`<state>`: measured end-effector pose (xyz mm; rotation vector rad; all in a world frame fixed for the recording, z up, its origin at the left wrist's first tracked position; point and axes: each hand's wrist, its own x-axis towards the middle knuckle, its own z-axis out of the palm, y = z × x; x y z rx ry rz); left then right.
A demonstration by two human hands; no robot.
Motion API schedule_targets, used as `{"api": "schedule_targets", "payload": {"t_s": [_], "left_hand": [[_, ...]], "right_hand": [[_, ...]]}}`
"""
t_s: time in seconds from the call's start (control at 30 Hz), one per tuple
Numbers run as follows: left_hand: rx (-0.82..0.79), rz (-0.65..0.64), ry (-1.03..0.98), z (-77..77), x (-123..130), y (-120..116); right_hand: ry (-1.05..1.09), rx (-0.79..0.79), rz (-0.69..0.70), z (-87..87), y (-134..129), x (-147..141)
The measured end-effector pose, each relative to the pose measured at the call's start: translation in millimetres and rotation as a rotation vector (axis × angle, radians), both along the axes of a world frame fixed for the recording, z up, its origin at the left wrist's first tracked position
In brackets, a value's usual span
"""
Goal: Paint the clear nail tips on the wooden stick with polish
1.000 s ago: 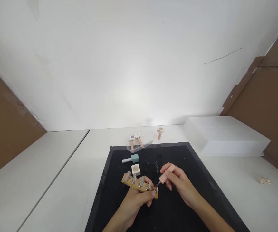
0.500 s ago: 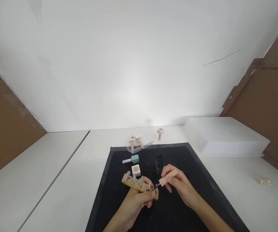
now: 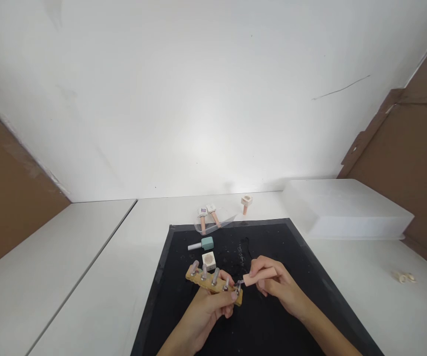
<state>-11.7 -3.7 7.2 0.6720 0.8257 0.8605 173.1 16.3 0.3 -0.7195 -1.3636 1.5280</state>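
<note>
My left hand [image 3: 213, 307] is closed around a tan display strip [image 3: 206, 282], held tilted above the mat. Several glossy nail tips [image 3: 215, 276] stand up from it on small metal posts. In my right hand [image 3: 278, 287] is a nail polish brush [image 3: 260, 276], pinched by its pink cap. Its dark bristle end points left and meets, or nearly meets, the nail tip at the strip's right end; contact is too small to tell. Just behind the strip is a square white bottle [image 3: 209, 260]. A teal nail polish bottle [image 3: 208, 243] with a silver cap lies beyond it.
Under my hands is a black mat [image 3: 272, 237] on the white table. Two pink-capped polish bottles [image 3: 203, 225] lie in a clear tray [image 3: 228, 220]; another bottle [image 3: 246, 201] is right of it. A white plastic box [image 3: 354, 212] and small cream rings [image 3: 404, 278] are at right.
My right hand has tipped the brush flatter, with its pink cap now closer to level and its tip slightly higher. The strip in my left hand has shifted slightly left.
</note>
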Motion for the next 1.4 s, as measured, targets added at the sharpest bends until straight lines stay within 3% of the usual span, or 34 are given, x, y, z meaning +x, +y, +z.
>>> {"api": "schedule_targets", "payload": {"t_s": [0.37,0.73,0.9,1.4], "left_hand": [[0.017,-0.001,-0.005,-2.3,0.5,0.7],[0.017,0.007,-0.005,1.2,1.4,0.2],[0.014,0.001,0.002,0.4,1.6,1.0],[-0.014,0.025,0.016,4.1,3.1,-0.3]], "right_hand": [[-0.084,0.12,-0.003,4.6,0.8,0.5],[-0.124,0.108,-0.063,1.4,1.6,1.1],[-0.148,0.081,-0.048,4.7,0.3,2.4],[-0.185,0.203,0.041,17.2,-2.0,3.4]]}}
